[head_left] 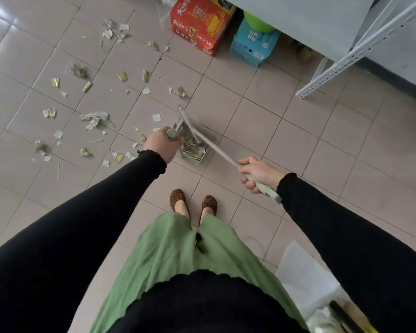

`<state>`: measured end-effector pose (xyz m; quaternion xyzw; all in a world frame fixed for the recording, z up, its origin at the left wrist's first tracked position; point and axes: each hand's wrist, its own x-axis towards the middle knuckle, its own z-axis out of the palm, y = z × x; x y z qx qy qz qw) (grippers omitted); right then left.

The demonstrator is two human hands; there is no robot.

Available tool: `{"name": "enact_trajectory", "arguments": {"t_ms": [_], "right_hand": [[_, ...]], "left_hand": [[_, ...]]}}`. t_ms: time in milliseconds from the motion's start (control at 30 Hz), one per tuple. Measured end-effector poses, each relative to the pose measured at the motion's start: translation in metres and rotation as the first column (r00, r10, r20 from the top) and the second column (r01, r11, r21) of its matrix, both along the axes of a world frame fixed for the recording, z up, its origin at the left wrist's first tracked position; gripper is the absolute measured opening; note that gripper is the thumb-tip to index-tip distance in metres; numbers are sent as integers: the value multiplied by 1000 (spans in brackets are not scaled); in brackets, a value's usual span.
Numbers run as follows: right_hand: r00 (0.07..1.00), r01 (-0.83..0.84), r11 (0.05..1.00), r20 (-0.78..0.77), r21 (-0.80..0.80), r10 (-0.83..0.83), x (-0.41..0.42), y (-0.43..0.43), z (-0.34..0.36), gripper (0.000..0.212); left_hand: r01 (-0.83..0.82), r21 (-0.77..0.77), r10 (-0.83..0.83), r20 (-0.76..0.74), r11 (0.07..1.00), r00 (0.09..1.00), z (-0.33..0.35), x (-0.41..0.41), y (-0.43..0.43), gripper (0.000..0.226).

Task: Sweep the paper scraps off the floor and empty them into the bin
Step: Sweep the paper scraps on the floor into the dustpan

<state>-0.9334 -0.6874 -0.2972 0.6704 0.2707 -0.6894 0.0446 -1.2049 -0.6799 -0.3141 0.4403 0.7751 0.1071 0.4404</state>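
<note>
Several paper scraps [94,118] lie scattered over the tiled floor, mostly left of centre and toward the far left. A pale green dustpan [194,153] stands on the floor ahead of my feet with some scraps inside it. My left hand [162,146] is closed around the top of the dustpan's upright handle [172,133]. My right hand [258,173] grips the pale broom handle [222,155], which slants down to the left; the broom head [186,121] rests at the dustpan's far edge. At the bottom right a white bin [305,272] is partly visible.
A red cardboard box [199,22] and a blue package [252,44] stand on the floor at the back, below a white cabinet [310,18]. A white perforated metal rack [360,49] leans at the right. My feet in brown shoes [192,203] stand just behind the dustpan.
</note>
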Motion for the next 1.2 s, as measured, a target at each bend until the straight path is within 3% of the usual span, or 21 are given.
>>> {"name": "enact_trajectory", "arguments": {"t_ms": [100,433,800,1200], "right_hand": [[998,5,1000,-56,27,-3,18,-23,15,29],[997,-71,985,-28,159,76,-6,-69,31,35],[978,-208,949,66,238,197,-118,-206,48,40],[924,-380,897,63,227,376,-205,-308,54,33]], "left_hand": [[-10,8,10,0,1000,1000,1,4,-11,26],[-94,75,93,13,993,996,15,-36,-103,16],[-104,154,102,19,983,995,53,-154,-278,13],[-224,101,219,53,969,974,87,-273,-449,8]]}}
